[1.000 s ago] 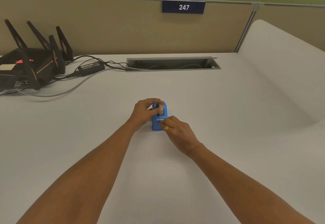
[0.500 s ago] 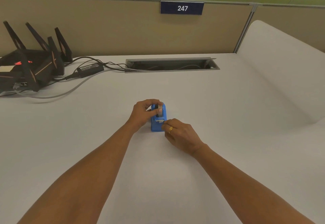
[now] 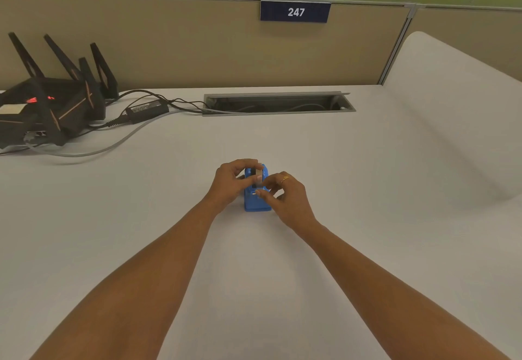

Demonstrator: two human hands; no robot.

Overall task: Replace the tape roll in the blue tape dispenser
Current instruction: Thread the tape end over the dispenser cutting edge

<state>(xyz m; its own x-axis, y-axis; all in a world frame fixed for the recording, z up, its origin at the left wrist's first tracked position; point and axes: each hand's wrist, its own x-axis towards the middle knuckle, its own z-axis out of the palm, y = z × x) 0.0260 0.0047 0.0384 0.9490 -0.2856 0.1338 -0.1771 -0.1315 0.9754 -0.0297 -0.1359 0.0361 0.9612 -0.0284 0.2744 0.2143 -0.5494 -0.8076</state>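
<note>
Since the frame half a second ago, our right hand (image 3: 291, 198) has lifted off the near end of the blue tape dispenser (image 3: 256, 201) and now hovers beside its right flank, fingers curled, thumb and forefinger drawn close at the slot. From the far left, we see a black router (image 3: 53, 100) with its antennas up, then a power brick (image 3: 147, 109) and cables running toward the grey cable tray (image 3: 278, 102) sunk in the white desk (image 3: 141, 204). Our left hand (image 3: 233, 181) wraps the dispenser's left side, with its thumb and forefinger pinching the tape roll (image 3: 258, 174) seated in the top. The dispenser stands on the desk at centre, between our two hands. Whether the right fingertips actually grip a tape end we cannot tell; it is too small. A gold ring (image 3: 284, 179) shows on that hand. Above, on the partition, is a blue plate (image 3: 295, 11) reading 247.
</note>
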